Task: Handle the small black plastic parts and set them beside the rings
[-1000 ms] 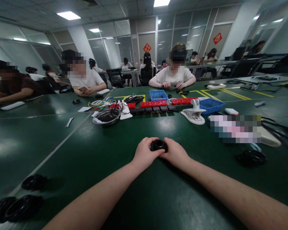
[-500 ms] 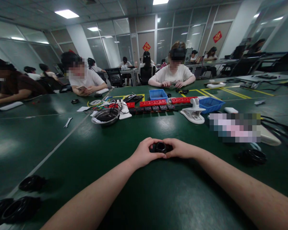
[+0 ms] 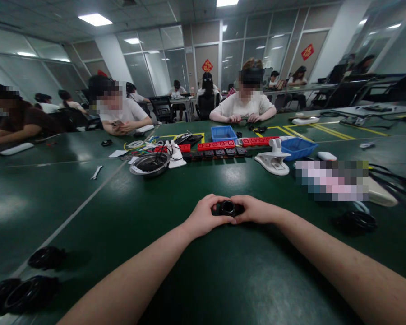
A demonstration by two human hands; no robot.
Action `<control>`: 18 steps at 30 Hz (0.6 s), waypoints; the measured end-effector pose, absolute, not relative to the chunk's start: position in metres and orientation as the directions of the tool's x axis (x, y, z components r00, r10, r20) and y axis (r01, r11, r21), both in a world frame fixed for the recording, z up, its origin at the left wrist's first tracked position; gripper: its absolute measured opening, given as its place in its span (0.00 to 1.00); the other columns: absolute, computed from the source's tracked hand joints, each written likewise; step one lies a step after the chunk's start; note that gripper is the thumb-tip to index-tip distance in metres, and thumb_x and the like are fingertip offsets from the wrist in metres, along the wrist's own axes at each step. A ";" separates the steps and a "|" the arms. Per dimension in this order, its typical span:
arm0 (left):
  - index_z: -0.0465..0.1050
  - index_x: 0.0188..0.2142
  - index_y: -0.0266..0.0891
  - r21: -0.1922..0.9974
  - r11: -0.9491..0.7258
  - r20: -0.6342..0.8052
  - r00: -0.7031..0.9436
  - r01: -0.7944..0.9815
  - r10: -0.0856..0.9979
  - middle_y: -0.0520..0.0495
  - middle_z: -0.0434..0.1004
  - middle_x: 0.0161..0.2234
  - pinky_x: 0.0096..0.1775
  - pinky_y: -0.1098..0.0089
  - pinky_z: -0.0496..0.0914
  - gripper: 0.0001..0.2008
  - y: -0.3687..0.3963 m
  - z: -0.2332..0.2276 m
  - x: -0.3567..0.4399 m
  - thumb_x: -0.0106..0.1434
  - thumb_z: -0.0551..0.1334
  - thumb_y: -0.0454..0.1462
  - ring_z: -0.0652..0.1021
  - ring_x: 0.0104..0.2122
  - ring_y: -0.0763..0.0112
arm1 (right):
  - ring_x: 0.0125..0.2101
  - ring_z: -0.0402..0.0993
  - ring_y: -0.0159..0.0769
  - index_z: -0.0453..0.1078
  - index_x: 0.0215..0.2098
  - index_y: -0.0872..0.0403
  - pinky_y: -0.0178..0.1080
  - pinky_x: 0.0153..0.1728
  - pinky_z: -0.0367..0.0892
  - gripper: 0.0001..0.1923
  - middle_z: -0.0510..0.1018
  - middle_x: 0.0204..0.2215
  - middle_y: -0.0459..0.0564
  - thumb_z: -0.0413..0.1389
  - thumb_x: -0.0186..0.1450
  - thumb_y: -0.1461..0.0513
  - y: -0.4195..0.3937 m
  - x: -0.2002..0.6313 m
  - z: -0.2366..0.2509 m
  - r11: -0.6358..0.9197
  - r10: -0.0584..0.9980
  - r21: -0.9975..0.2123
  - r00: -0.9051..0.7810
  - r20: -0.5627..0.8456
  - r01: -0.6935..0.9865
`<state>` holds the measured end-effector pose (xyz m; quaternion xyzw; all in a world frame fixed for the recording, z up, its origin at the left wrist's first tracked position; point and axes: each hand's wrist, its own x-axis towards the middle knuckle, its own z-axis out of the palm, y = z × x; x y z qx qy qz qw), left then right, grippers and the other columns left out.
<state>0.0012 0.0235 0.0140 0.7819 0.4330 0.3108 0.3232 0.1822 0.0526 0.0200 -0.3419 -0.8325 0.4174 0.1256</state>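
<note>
A small black round part [image 3: 228, 208] sits between both my hands, just above the green table [image 3: 223, 271]. My left hand [image 3: 205, 216] grips its left side with fingers curled over the top. From the right, my right hand [image 3: 255, 210] pinches the same part, thumb and fingers closed on it. Both forearms reach in from the bottom of the view. The lower half of the part is hidden by my fingers.
Black ring-shaped parts lie at the left front [image 3: 45, 257] [image 3: 23, 293] and at the right [image 3: 355, 222]. Farther off are a metal bowl [image 3: 149, 164], red and black power strips [image 3: 219, 149], blue bins [image 3: 297, 148], a white clamp [image 3: 273, 161] and a wrench [image 3: 96, 172]. People sit across the table.
My right hand has turned flatter and lower on the part between one second ago and now. The part stays between both hands at the same spot.
</note>
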 end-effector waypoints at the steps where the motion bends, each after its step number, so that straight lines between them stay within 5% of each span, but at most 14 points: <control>1: 0.67 0.40 0.41 0.775 -0.413 0.203 0.431 0.478 0.879 0.51 0.63 0.29 0.29 0.74 0.61 0.22 0.023 0.014 0.002 0.44 0.64 0.43 0.65 0.27 0.74 | 0.32 0.66 0.33 0.65 0.36 0.57 0.34 0.33 0.60 0.17 0.70 0.31 0.45 0.57 0.48 0.60 0.052 0.182 0.021 0.410 0.674 -0.789 -0.735 -0.076 0.458; 13: 0.68 0.39 0.42 0.756 -0.368 0.208 0.335 0.542 0.919 0.51 0.64 0.30 0.29 0.73 0.62 0.21 0.017 0.016 0.005 0.43 0.65 0.40 0.66 0.28 0.73 | 0.25 0.62 0.29 0.61 0.28 0.57 0.30 0.23 0.56 0.18 0.66 0.23 0.42 0.61 0.41 0.59 0.046 0.171 0.012 0.290 0.839 -0.781 -0.540 -0.071 0.553; 18: 0.68 0.39 0.41 0.737 -0.341 0.211 0.280 0.584 0.936 0.50 0.65 0.30 0.29 0.72 0.62 0.20 0.016 0.015 0.007 0.45 0.64 0.41 0.66 0.28 0.72 | 0.22 0.59 0.28 0.57 0.23 0.55 0.30 0.19 0.52 0.17 0.64 0.21 0.42 0.60 0.41 0.59 0.037 0.160 0.009 0.245 0.930 -0.673 -0.366 -0.042 0.698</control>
